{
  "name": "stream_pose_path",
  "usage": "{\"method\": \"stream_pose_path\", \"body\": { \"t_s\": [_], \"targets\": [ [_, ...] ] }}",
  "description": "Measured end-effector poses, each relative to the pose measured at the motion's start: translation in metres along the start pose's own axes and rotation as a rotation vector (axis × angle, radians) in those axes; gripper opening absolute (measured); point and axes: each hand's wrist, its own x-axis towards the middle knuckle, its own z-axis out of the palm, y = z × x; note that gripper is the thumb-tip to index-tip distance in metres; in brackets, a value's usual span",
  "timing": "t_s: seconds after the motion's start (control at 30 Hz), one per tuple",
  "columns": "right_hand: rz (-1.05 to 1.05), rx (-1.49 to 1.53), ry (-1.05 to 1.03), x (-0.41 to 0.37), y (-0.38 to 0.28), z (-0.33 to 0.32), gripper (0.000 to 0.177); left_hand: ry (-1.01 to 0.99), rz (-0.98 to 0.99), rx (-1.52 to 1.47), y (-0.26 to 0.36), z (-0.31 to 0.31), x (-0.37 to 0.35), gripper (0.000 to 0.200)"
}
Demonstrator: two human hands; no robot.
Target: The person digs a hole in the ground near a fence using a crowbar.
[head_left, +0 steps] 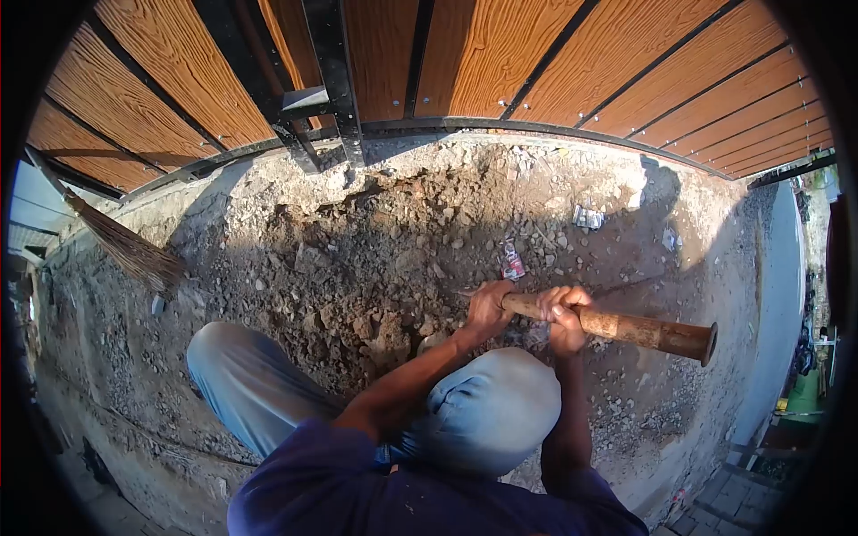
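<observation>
Both fists are wrapped round a rusty metal bar (639, 330) that lies across the view, low over broken soil. My left hand (489, 310) is closed near its left end, where a thin tip shows just beyond the fingers. Closer to the middle, my right hand (565, 320) is closed around it too. The bar's thick right end finishes in a wide round flange (709, 345). Below the hands are my bent knees in blue trousers. Loose brown dirt and stones (375, 322) spread out to the left of the bar.
A wood-slat fence (518, 54) on a black metal frame runs along the far side. At the left, a stick broom (125, 241) leans against it. A red-and-white wrapper (513, 262) and a crumpled pack (587, 217) lie on the dirt. A pale wall (776, 286) stands right.
</observation>
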Motion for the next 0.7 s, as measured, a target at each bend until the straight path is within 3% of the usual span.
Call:
{"method": "stream_pose_path", "body": {
  "t_s": [0.07, 0.2, 0.27, 0.33, 0.4, 0.47, 0.53, 0.6, 0.63, 0.67, 0.7],
  "targets": [
    [-0.053, -0.116, 0.023, 0.007, -0.020, 0.020, 0.019, -0.056, 0.035, -0.024, 0.014, -0.011, 0.007, 0.021],
    [-0.220, 0.028, -0.111, 0.054, -0.052, 0.060, 0.016, 0.163, 0.234, 0.178, 0.052, -0.071, 0.059, 0.022],
    [-0.180, 0.064, -0.196, 0.094, -0.030, 0.072, 0.018, 0.275, 0.265, 0.236, 0.039, -0.106, 0.102, 0.019],
    [-0.051, -0.196, -0.309, 0.128, 0.023, 0.072, 0.016, 0.376, 0.092, 0.115, -0.017, -0.119, 0.138, 0.016],
    [0.015, -0.170, -0.349, 0.132, 0.062, 0.064, 0.018, 0.339, 0.039, 0.084, -0.049, -0.122, 0.141, 0.016],
    [0.006, -0.172, -0.443, 0.115, 0.050, 0.048, 0.021, 0.428, 0.147, 0.167, -0.054, -0.093, 0.119, 0.018],
    [-0.009, -0.260, -0.488, 0.078, 0.021, 0.037, 0.022, 0.422, 0.127, 0.050, -0.029, -0.057, 0.083, 0.026],
    [-0.013, -0.341, -0.487, 0.046, -0.008, 0.023, 0.024, 0.284, 0.102, 0.025, -0.008, -0.032, 0.054, 0.027],
    [0.059, -0.335, -0.457, 0.029, -0.021, 0.015, 0.024, 0.206, 0.160, -0.052, 0.004, -0.018, 0.033, 0.021],
    [0.121, -0.319, -0.424, 0.016, -0.029, 0.007, 0.023, 0.220, 0.148, -0.009, -0.008, 0.013, 0.010, 0.016],
    [0.206, -0.397, -0.407, 0.005, -0.034, -0.006, 0.022, 0.096, 0.094, -0.068, -0.005, 0.025, 0.003, 0.015]
  ]
}}
